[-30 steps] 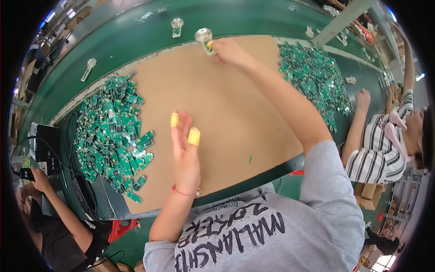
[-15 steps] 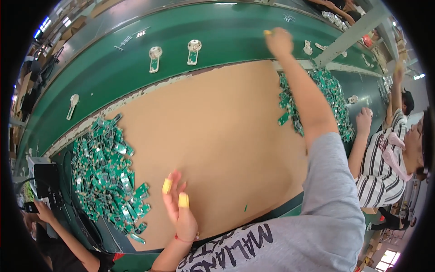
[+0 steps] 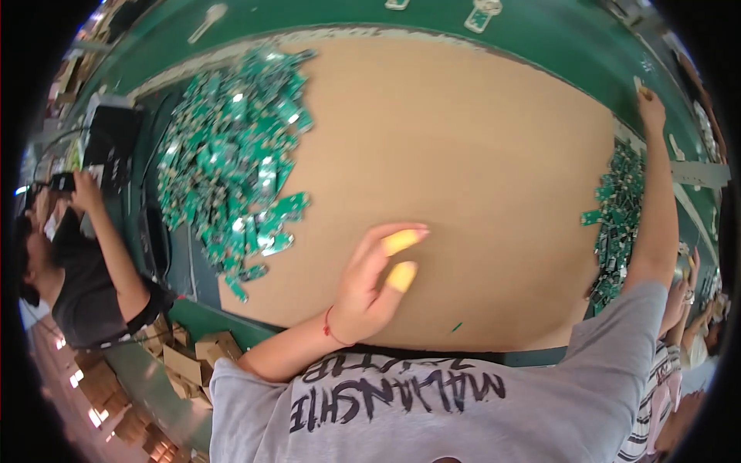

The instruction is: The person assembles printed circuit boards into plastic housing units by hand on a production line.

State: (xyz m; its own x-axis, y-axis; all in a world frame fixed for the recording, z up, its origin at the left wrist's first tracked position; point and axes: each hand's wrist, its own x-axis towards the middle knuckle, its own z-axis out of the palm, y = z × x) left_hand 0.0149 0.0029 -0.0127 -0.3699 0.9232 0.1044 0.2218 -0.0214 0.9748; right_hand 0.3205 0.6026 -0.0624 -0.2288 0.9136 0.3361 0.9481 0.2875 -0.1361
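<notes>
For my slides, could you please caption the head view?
Left hand over brown sheet, right hand outstretched beyond green circuit boards.

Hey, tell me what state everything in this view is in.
Left hand: empty, fingers curved, above the cardboard sheet
Right hand: at a small pale part, grip unclear
Cardboard sheet: flat
Left circuit board pile: loosely heaped
Right circuit board pile: heaped, partly hidden
Yellow finger cots: worn
White housings at top: lying apart

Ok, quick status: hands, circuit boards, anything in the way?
Left hand open over brown cardboard. Right hand at small white part, grip unclear. Green circuit boards heaped left and right; right forearm partly hides right heap.
</notes>
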